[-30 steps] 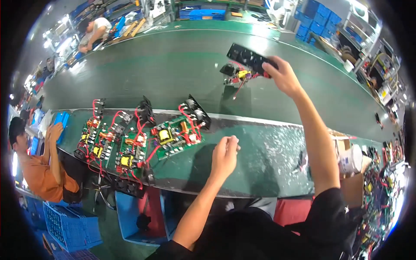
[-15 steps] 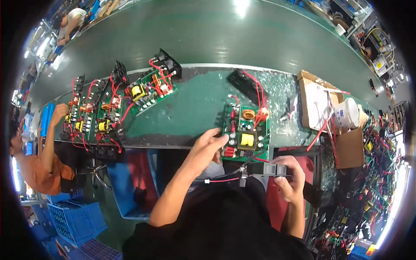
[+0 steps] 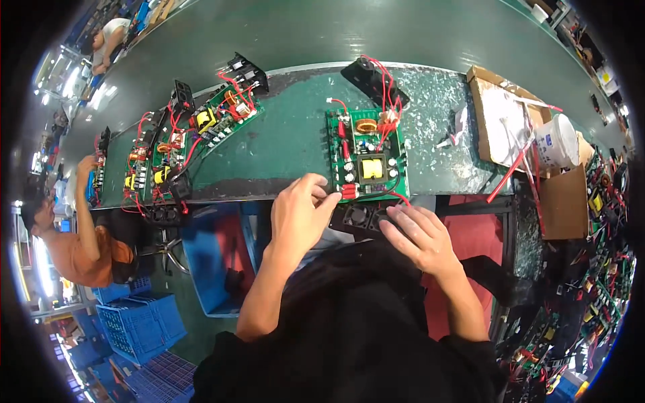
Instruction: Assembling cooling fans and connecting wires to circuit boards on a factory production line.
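A green circuit board (image 3: pixel 366 144) lies at the front edge of the green bench, with a yellow transformer, a copper coil and red parts on it. Red wires run from its far end to a black panel (image 3: pixel 369 79). At its near end, a black fan panel (image 3: pixel 356 218) with round fans hangs past the bench edge. My right hand (image 3: pixel 426 245) grips that panel's right end, fingers over the top, thumb hidden. Beside the board's near left corner is my left hand (image 3: pixel 299 211), thumb and index finger curved apart by the red parts, nothing visible between them.
Several similar boards (image 3: pixel 228 111) stand at the left, where a co-worker in orange (image 3: pixel 91 255) reaches in. At the right are a cardboard box (image 3: pixel 494 114), a white tub (image 3: pixel 557 141), and red sticks (image 3: pixel 507 176). Blue crates (image 3: pixel 141 329) stand on the floor.
My right hand has moved slightly left and up, and the fan panel has turned so its fans face up. My left hand has shifted toward the board's near corner.
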`<state>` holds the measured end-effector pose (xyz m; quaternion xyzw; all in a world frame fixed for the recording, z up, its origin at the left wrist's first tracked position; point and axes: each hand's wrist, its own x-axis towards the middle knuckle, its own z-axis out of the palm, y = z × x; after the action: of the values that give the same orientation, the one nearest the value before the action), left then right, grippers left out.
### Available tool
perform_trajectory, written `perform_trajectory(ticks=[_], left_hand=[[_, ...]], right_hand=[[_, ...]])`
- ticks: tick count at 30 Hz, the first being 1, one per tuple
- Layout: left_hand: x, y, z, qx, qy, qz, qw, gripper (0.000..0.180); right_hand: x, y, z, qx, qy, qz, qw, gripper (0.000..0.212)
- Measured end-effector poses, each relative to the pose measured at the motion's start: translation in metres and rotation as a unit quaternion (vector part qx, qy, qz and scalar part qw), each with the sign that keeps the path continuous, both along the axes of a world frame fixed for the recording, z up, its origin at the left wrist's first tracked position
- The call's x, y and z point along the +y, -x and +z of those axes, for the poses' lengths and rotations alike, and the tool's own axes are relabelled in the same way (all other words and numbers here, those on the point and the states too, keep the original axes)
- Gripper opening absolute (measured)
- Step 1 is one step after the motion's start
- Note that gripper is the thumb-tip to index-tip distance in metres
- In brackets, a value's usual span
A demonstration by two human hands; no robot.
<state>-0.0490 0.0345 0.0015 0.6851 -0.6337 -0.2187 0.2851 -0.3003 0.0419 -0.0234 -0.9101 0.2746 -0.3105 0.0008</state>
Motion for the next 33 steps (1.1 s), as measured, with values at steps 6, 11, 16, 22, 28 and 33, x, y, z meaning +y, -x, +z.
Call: perform_trajectory(ticks=[6,11,16,22,28,33], left_hand=[[-0.001,-0.002,-0.004,0.194,-0.057,0.026,0.979,0.028],[-0.007,-0.013,-0.013,0.331,-0.153,0.029,0.931,0.025],[-0.011,-0.013,-0.018,0.332,-0.163,0.034,0.928,0.020],[-0.014,-0.016,-0.021,0.343,-0.162,0.021,0.925,0.018],[-0.030,-0.025,-0.008,0.414,-0.261,0.052,0.870,0.024],[-0.037,-0.019,-0.005,0.353,-0.265,0.062,0.895,0.022]], right_hand=[[0.012,0.005,0.002,-0.110,-0.240,-0.059,0.963,0.057],[-0.037,0.007,0.004,-0.373,-0.456,-0.261,0.765,0.023],[-0.068,0.007,0.017,-0.326,-0.633,-0.204,0.672,0.017],[-0.078,0.013,0.013,-0.354,-0.669,-0.171,0.631,0.014],[-0.086,0.010,0.023,-0.317,-0.691,-0.213,0.613,0.015],[-0.090,0.009,0.024,-0.291,-0.694,-0.223,0.619,0.017]])
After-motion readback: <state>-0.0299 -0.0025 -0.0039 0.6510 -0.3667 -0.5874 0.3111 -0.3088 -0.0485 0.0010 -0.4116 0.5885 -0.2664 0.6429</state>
